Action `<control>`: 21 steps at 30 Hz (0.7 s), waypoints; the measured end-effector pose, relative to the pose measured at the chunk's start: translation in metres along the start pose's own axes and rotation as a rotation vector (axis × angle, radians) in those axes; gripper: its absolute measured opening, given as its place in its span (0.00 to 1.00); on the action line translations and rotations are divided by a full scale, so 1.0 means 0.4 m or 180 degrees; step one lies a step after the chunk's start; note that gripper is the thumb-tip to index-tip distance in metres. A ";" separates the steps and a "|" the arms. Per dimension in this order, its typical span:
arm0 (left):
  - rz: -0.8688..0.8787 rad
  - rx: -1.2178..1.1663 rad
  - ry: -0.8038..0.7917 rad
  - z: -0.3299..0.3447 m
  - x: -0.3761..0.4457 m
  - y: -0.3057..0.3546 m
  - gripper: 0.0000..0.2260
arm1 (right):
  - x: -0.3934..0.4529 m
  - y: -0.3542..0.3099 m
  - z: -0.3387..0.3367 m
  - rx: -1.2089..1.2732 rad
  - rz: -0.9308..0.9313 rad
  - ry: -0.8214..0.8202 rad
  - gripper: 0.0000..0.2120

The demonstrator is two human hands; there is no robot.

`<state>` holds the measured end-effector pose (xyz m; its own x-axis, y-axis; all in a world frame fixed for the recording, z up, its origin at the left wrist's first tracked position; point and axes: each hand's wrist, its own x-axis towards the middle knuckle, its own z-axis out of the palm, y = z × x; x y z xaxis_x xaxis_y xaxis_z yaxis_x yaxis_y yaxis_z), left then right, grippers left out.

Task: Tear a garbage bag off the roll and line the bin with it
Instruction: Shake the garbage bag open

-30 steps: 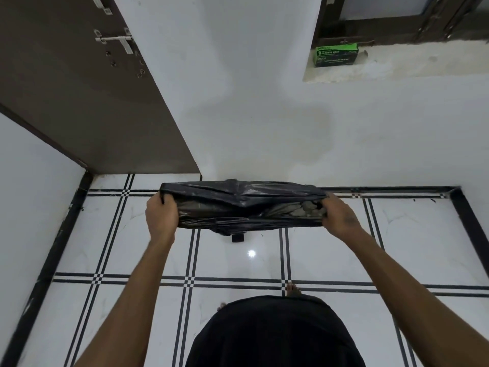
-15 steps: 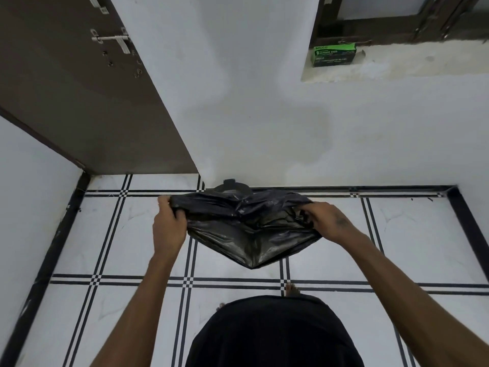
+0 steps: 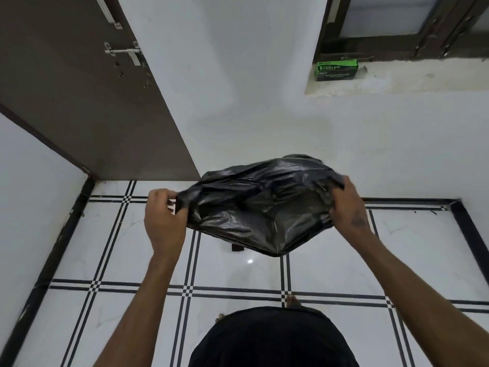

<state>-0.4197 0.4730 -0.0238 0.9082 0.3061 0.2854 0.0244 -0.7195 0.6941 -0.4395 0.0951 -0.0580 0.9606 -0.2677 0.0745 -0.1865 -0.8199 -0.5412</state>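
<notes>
A black garbage bag (image 3: 259, 207) hangs in the air in front of me, puffed out and crumpled, its mouth spread between both hands. My left hand (image 3: 165, 221) pinches the bag's left edge. My right hand (image 3: 346, 205) grips the bag's right edge. A small dark piece (image 3: 237, 247) shows on the floor just below the bag; most of whatever stands there is hidden behind the plastic. A green garbage bag box (image 3: 336, 70) sits on the window ledge at the upper right.
White floor tiles (image 3: 238, 274) with black double lines lie below. A brown door (image 3: 79, 88) with a metal latch stands at the left. White walls close the corner behind. My toes (image 3: 292, 300) and dark clothing show at the bottom.
The bag went from a flat stretched band to an opened, billowing shape. Both hands rose slightly and moved the bag toward the wall.
</notes>
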 end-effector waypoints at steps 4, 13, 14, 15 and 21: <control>-0.0990 0.0989 -0.1162 0.026 -0.057 -0.102 0.07 | -0.071 0.077 0.064 -0.0812 0.0111 -0.2052 0.13; -0.1932 -0.0765 -0.2012 0.019 -0.030 -0.070 0.12 | -0.037 0.072 0.079 -0.0481 -0.0411 -0.1745 0.08; -0.1887 -0.0997 -0.1855 0.016 -0.013 -0.046 0.10 | -0.016 0.064 0.076 -0.0431 -0.0370 -0.1578 0.08; -0.1869 -0.1246 -0.1678 0.015 0.004 -0.027 0.09 | 0.002 0.052 0.070 -0.0341 -0.0312 -0.1402 0.08; -0.1371 -0.1984 -0.0703 0.008 0.062 0.021 0.08 | 0.044 -0.019 0.023 0.0126 -0.0085 -0.0153 0.12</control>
<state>-0.3956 0.4726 -0.0131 0.9356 0.3005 -0.1855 0.2137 -0.0637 0.9748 -0.4191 0.1013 -0.0604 0.9741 -0.2208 0.0496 -0.1535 -0.8055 -0.5723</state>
